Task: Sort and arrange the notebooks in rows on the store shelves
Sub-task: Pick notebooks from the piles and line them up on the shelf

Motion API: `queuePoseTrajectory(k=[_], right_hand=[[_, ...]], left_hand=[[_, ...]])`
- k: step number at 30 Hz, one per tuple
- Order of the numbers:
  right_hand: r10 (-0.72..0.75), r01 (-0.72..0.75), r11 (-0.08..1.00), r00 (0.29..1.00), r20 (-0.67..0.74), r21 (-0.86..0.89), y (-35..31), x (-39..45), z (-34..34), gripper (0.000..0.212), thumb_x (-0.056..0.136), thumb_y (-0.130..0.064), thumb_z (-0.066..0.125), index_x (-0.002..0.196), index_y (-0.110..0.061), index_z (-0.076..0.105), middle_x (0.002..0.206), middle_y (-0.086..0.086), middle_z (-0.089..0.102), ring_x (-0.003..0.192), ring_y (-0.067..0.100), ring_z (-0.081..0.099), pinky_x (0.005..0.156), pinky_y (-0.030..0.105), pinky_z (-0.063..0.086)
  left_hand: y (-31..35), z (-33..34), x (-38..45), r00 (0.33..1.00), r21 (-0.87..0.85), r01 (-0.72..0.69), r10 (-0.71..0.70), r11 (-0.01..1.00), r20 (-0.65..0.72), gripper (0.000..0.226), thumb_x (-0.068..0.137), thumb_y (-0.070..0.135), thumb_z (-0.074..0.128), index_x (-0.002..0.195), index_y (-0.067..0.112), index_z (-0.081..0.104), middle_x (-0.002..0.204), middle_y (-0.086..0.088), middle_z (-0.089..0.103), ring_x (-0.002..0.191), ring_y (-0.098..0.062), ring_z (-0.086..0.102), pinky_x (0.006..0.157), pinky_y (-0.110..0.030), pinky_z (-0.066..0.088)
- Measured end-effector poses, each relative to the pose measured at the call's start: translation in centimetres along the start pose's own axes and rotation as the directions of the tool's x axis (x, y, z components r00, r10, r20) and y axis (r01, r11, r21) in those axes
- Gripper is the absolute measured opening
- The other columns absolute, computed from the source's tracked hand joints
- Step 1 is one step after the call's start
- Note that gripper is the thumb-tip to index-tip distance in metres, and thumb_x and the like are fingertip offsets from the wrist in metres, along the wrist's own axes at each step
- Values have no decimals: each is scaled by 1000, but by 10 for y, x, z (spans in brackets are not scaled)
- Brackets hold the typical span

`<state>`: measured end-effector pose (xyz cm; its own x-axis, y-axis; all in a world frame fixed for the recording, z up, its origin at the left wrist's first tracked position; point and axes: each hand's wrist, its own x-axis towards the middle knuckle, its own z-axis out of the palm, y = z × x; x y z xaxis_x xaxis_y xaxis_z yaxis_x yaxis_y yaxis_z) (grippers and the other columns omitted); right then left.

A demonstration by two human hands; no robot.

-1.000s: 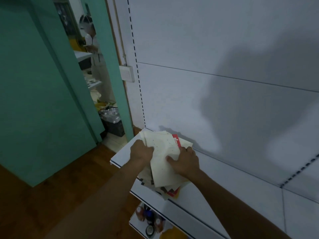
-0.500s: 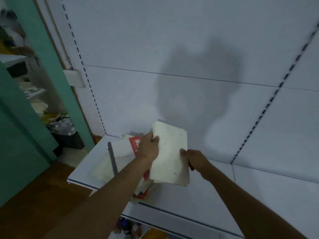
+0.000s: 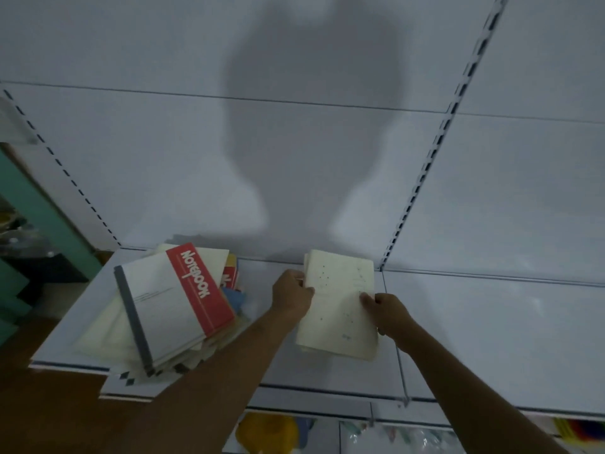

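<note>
I see notebook pile (image 3: 170,309) on shelf (image 3: 491,339) at 9 o'clock; small stack (image 3: 339,306) at 3 o'clock of it, apart, btwn both hands.

Retail shop, stationery section by the look of it. Evidence: white metal gondola shelving (image 3: 491,339) with a plain panelled back wall (image 3: 163,142) and slotted uprights (image 3: 435,152) running up it, typical store fixture. Left end of the near shelf holds a loose pile of notebooks (image 3: 170,309), top one with a red band printed "NOTEBOOK". Small cream stack (image 3: 340,306) sits further right on the same shelf. Lower shelf at the near edge shows packaged colourful goods (image 3: 268,434), blurred, can't tell what. Far left: green wall (image 3: 36,208) and dark wood floor (image 3: 49,414).
</note>
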<state>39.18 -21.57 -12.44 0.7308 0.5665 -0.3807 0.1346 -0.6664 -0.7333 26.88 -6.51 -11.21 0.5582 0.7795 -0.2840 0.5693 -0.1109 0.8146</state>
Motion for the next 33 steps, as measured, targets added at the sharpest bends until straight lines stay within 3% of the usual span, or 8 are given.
queuePoseTrajectory(k=[8,14,18,21,24,27,30,33], right_hand=[[0,-19,968,997,-76,-250,22,17,23,33,96,-38,47,102,-5,52,91,6,57,88,25,56,71,29,40],[22,-74,916,991,-135,-393,19,31,26,47,95,-44,45,117,-3,49,114,16,60,103,33,59,79,34,45],[10,-111,875,977,-211,-472,6,23,29,47,94,-42,46,122,-5,39,115,15,60,103,34,60,75,35,42],[-146,49,909,968,-205,-414,-26,17,45,39,95,-38,48,119,-8,43,109,13,63,97,31,63,70,31,41],[-311,280,907,949,-50,-315,-81,7,83,30,95,-35,49,114,-11,51,96,10,66,89,25,63,68,26,38],[-421,432,882,902,97,-188,-142,-9,127,25,95,-32,49,105,-11,60,91,6,66,82,19,60,68,24,37],[-462,491,854,867,184,-169,-182,-23,164,26,92,-29,50,103,-10,65,100,7,68,92,24,63,74,26,44],[-423,452,859,891,164,-239,-199,-35,187,40,92,-36,47,115,-5,59,114,13,58,100,29,61,87,37,51]], left_hand=[[-27,29,8,997,133,-71,75,989,-29,25,78,-6,58,101,2,63,100,-13,64,97,-25,61,79,-28,46],[-27,41,9,991,278,-134,134,951,18,47,85,-3,51,132,3,50,129,-15,54,123,-28,47,101,-30,39],[-24,34,1,989,394,-145,121,908,84,48,89,11,53,136,7,43,131,-14,50,124,-29,41,99,-34,40],[-10,3,-2,980,353,-162,191,921,-50,37,90,21,55,124,10,53,122,-11,52,116,-26,49,93,-34,43],[1,-54,-10,934,299,-159,242,941,-263,20,89,25,57,105,14,60,107,-3,60,99,-21,58,82,-30,47],[-8,-126,-13,903,282,-29,146,959,-404,17,91,29,55,100,14,57,99,-3,62,93,-22,61,75,-29,46],[-43,-189,-24,868,394,236,-10,888,-497,52,90,38,51,130,6,44,129,-13,53,122,-29,50,105,-41,38],[-77,-222,-41,852,377,393,-178,838,-491,64,88,39,55,139,4,36,135,-16,47,123,-32,47,100,-41,43]])
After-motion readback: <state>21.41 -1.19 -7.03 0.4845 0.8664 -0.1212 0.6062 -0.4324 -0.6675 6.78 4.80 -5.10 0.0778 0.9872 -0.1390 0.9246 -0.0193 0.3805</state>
